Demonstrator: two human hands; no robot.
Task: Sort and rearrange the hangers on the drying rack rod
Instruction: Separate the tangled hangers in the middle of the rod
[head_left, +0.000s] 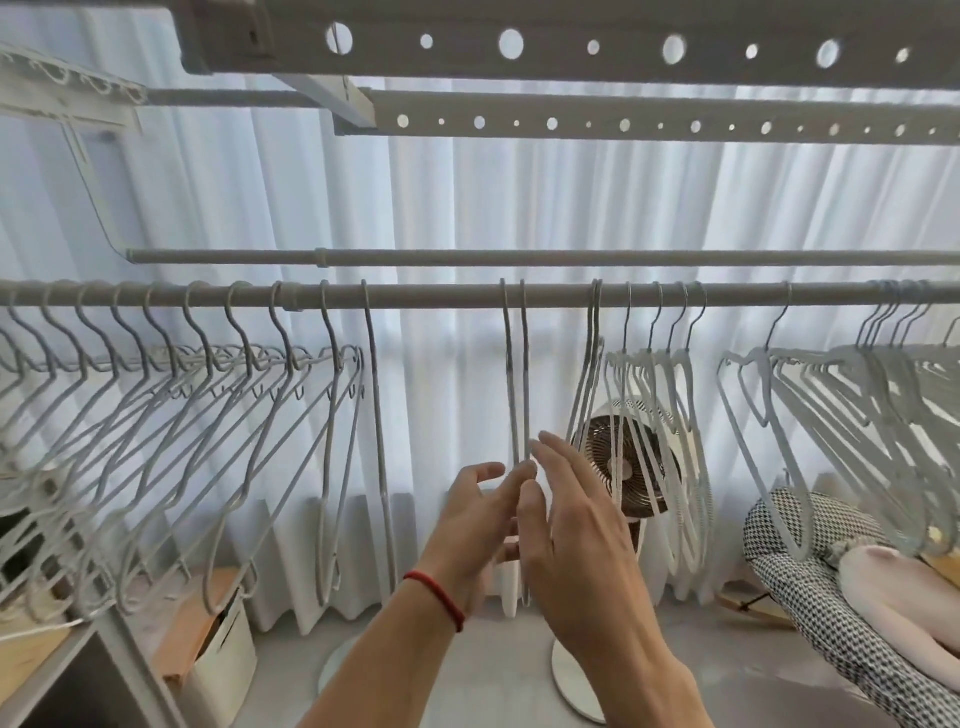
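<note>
A grey rod (447, 296) runs across the view with several grey hangers on it. An evenly spaced row of hangers (171, 374) fills the left part. Two hangers (517, 374) hang edge-on in the middle. My left hand (478, 514), with a red string at the wrist, touches their lower part with loosely bent fingers. My right hand (571, 519) sits just right of them with straight fingers, its fingertips against the wires. A small cluster of hangers (644, 395) hangs right of centre, and a dense bunch (852, 395) hangs at the far right.
A second rod (467, 257) runs behind and above the first. Perforated rack bars (571, 47) cross overhead. A standing fan (623, 467) is behind the middle hangers, white curtains behind everything. A checkered chair (810, 571) is at lower right, a storage box (228, 644) at lower left.
</note>
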